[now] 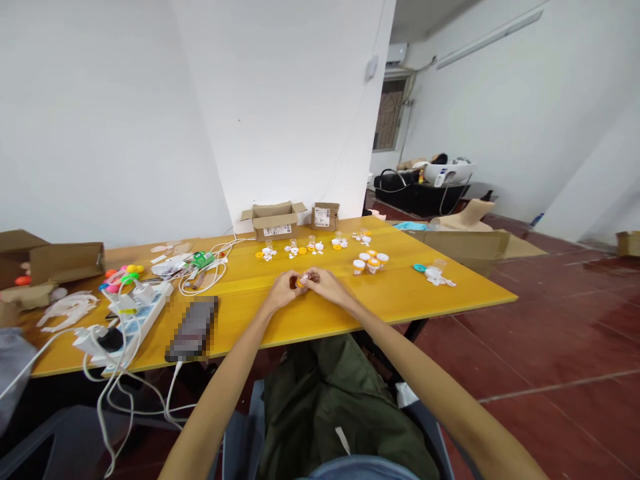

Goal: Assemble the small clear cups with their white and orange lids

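Note:
Near the table's front edge, a small orange-and-white jar (301, 282) sits between my two hands, mostly covered by fingers. My left hand (284, 291) is closed around its left side. From the right, my right hand (325, 285) has its fingers closed on the jar's white upper part. Beyond my hands, small clear cups with white pieces (269, 254) and orange rings (302, 251) lie in several little clusters. To the right stands a group of white-and-orange jars (371, 261). Farther right, a teal ring (420, 268) lies beside a clear cup and white pieces (438, 277).
Cardboard boxes (275, 222) stand at the table's back by the wall. On the left are a phone (194, 328), a power strip (145, 317) with white cables, colourful balls (125, 275) and another carton (67, 267). The yellow table (470, 293) ends at the right above red floor tiles.

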Demonstrator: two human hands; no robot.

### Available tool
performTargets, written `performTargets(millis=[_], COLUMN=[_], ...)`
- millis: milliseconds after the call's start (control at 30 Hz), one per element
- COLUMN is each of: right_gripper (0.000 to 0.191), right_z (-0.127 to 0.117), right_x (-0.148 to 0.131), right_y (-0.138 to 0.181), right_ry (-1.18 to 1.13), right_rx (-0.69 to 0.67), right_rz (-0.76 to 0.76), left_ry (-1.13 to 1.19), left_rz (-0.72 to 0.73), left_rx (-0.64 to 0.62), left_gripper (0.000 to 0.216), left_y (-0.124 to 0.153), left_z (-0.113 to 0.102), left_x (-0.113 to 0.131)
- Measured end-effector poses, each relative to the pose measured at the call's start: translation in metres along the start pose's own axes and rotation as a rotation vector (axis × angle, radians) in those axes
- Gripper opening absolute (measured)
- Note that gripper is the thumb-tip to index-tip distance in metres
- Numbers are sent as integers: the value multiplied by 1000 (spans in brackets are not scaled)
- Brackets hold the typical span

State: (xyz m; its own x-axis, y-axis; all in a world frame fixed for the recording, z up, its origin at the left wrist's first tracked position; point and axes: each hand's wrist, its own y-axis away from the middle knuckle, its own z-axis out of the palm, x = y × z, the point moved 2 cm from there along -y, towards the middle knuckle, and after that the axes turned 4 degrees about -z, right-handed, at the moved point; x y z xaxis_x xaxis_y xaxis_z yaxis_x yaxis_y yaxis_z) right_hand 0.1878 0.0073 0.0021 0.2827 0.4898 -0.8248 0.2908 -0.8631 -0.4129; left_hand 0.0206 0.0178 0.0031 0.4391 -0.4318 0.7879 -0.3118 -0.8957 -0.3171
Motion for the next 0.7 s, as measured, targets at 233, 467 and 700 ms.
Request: performTargets(millis=[233, 467, 700], right_gripper=[27, 38, 37], right_z=[1, -1, -5], right_x=[13, 7, 3], right_y=[-1, 3, 6], right_ry=[-355, -471, -573], right_rx=[66, 54, 78], right_rz=[156, 145, 187], left_ry=[262, 277, 338], left_rz=[-23, -66, -97], left_rx=[-27, -9, 2], left_gripper=[36, 37, 44], left_y=[0, 1, 0], left_z=[3, 0, -3], left_x=[1, 5, 4])
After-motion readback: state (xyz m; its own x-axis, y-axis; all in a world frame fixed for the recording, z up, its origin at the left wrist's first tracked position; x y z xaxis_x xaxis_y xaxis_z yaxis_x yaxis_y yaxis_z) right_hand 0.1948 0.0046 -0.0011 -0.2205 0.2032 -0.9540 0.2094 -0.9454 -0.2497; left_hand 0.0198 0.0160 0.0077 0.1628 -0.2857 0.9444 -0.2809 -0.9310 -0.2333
